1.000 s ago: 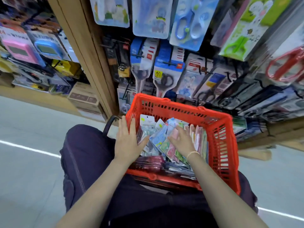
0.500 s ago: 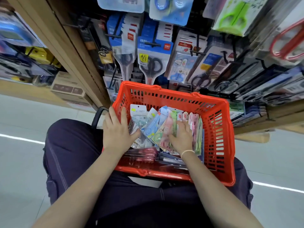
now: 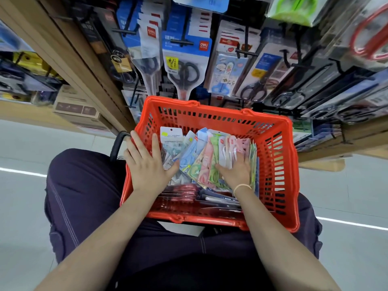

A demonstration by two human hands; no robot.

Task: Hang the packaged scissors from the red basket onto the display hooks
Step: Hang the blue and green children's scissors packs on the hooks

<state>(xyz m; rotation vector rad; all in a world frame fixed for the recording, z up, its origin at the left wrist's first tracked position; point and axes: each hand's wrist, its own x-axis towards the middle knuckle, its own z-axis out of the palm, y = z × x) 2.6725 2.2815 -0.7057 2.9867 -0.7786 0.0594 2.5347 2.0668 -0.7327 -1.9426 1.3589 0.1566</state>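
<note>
Packaged scissors (image 3: 206, 159) stand fanned on edge in the red basket (image 3: 275, 156) on the person's lap.

Likely light, slick, flexible; grip by the stiffer header. Left hand (image 3: 147, 162) flat against them, right hand (image 3: 237, 171) spread across the fan; display hooks (image 3: 180, 42) beyond.

Red basket (image 3: 275, 164) with slotted lattice walls, black handle (image 3: 117, 143) at its left. Inside, fanned scissor packs (image 3: 210, 156) in pastel blue, green, pink and white; darker packs with red scissor handles (image 3: 185, 189) beneath. On the display hooks (image 3: 180, 42), blue-and-white cards with red logo squares, holding black-handled scissors (image 3: 184, 72). Lime-green pack (image 3: 294, 7) and red-handled scissors (image 3: 369, 34) at upper right. Dark navy trousers (image 3: 84, 196) with pale stitching. Grey floor (image 3: 21, 206) with white stripe.
</note>
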